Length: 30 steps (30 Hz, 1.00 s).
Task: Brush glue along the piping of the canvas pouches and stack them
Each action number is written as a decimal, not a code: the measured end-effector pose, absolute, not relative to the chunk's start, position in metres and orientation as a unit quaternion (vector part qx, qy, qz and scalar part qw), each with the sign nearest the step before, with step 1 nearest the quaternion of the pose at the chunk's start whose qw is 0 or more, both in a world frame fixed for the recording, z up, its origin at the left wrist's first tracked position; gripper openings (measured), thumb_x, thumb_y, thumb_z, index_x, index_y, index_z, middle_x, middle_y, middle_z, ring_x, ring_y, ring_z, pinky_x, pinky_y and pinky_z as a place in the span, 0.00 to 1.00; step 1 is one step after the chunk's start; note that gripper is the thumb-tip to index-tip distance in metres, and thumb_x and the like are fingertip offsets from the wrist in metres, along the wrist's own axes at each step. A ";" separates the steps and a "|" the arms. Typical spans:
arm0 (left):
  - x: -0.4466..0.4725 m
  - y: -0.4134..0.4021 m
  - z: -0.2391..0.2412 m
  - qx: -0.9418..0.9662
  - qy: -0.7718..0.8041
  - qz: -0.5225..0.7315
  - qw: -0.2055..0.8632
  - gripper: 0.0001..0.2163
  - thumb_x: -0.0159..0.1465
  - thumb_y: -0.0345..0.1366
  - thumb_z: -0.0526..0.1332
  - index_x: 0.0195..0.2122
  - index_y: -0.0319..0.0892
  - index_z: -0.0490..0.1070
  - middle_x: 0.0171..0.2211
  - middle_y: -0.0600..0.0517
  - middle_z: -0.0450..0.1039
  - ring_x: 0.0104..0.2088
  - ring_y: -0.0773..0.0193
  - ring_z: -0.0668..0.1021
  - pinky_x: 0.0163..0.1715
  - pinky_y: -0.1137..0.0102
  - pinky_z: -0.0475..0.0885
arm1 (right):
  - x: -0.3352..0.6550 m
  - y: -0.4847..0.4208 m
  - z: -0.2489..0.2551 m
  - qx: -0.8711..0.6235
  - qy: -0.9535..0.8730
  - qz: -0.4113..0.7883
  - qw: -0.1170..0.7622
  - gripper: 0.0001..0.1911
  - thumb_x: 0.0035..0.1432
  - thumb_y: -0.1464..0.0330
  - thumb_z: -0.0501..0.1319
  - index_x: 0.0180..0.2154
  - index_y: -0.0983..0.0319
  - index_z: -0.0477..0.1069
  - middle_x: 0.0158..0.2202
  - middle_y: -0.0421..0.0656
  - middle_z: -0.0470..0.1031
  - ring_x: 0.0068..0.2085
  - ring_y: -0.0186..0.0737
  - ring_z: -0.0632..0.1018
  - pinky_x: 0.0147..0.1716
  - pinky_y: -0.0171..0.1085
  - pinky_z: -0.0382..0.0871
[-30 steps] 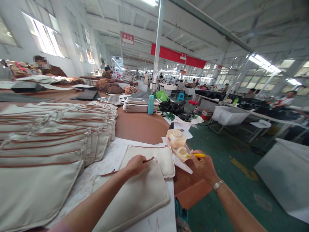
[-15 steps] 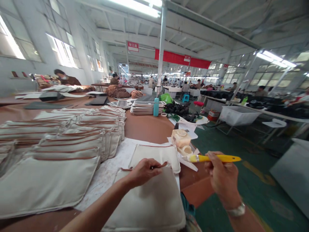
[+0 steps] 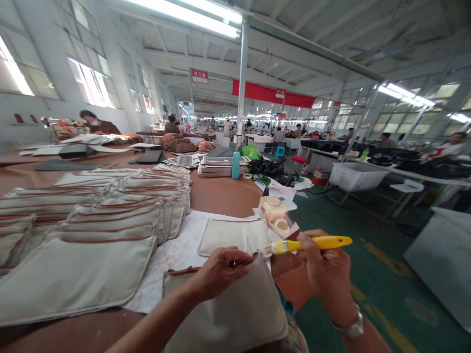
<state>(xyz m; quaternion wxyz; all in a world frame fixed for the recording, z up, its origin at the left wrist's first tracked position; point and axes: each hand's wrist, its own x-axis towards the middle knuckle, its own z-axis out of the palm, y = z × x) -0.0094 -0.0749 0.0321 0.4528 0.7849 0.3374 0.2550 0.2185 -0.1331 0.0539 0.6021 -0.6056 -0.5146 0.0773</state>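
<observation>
My left hand (image 3: 230, 269) pinches the brown-trimmed top edge of a cream fabric pouch (image 3: 235, 314) at the table's near edge. In my right hand (image 3: 326, 269) is a yellow-handled paintbrush (image 3: 312, 243), held level with its bristles pointing left. The bristle tip is at the pouch's upper right corner, close to my left fingertips; whether it touches cannot be made out. Just beyond lies another cream pouch (image 3: 233, 236), flat on white paper. A cream plastic container (image 3: 274, 210) with a round opening stands behind the brush.
Overlapping rows of cream pouches (image 3: 106, 264) cover the table's left side. Farther back are a turquoise bottle (image 3: 236, 164), stacked panels (image 3: 221, 166) and black material (image 3: 267, 167). A white bin (image 3: 355, 176) stands across the green floor, with people working beyond.
The brush in my right hand has moved left, from near the container to the pouch's corner. My left hand still grips the pouch's edge, a little further right and lower.
</observation>
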 end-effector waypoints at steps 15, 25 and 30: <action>-0.016 -0.104 0.038 0.862 0.317 0.254 0.302 0.11 0.69 0.38 0.57 0.30 0.41 0.71 0.29 0.55 0.65 0.31 0.69 0.69 0.30 0.74 0.59 | 0.215 -0.156 0.063 -0.559 -0.572 0.096 0.593 0.17 0.61 0.56 0.59 0.28 0.61 0.72 0.18 0.37 0.67 0.19 0.33 0.66 0.18 0.32 0.59; -0.017 -0.131 0.054 0.943 0.197 0.225 -0.146 0.06 0.70 0.32 0.55 0.34 0.43 0.68 0.27 0.55 0.67 0.26 0.62 0.65 0.25 0.63 0.51 | 0.227 -0.182 0.092 -0.456 -0.537 0.191 0.683 0.10 0.63 0.62 0.61 0.32 0.60 0.71 0.23 0.36 0.67 0.20 0.30 0.66 0.18 0.31 0.58; -0.016 -0.134 0.063 0.937 0.161 0.233 -0.207 0.06 0.70 0.31 0.53 0.36 0.41 0.67 0.27 0.54 0.65 0.26 0.62 0.64 0.25 0.61 0.50 | 0.220 -0.196 0.105 -0.489 -0.690 0.097 0.525 0.10 0.64 0.64 0.59 0.30 0.59 0.71 0.25 0.37 0.69 0.25 0.32 0.70 0.25 0.33 0.62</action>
